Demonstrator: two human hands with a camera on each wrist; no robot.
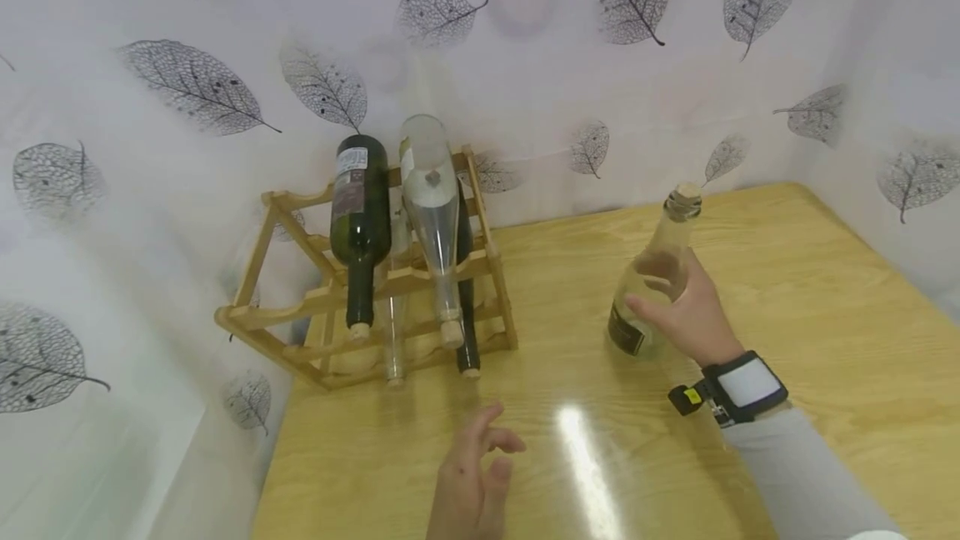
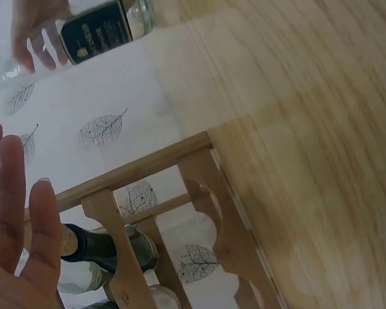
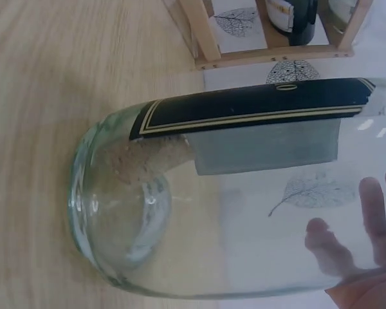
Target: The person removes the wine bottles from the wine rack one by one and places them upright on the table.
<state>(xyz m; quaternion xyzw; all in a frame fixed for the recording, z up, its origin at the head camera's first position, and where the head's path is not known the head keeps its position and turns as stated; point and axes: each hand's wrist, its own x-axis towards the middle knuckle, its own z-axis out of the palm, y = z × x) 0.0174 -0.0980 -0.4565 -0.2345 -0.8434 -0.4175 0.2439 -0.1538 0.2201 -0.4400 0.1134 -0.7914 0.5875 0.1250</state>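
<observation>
My right hand [image 1: 696, 317] grips a corked clear glass bottle [image 1: 628, 332] round its body, thumb on the near side. The bottle stands nearly upright, tilted a little; whether its base touches the table I cannot tell. A dark label with gold lines [image 3: 257, 106] shows in the right wrist view. My left hand [image 1: 472, 473] is held over the front of the table, fingers loosely bent, holding nothing. Nearest to it is the wooden wine rack [image 1: 258, 317], where a dark green bottle [image 1: 360, 227] and a clear bottle [image 1: 438, 219] lie on top, corks toward me.
Lower in the rack lie another clear bottle [image 1: 394, 332] and a dark bottle [image 1: 468, 327]. The wooden table [image 1: 832, 298] runs back to a leaf-patterned cloth [image 1: 525, 90] that hangs behind and at the sides.
</observation>
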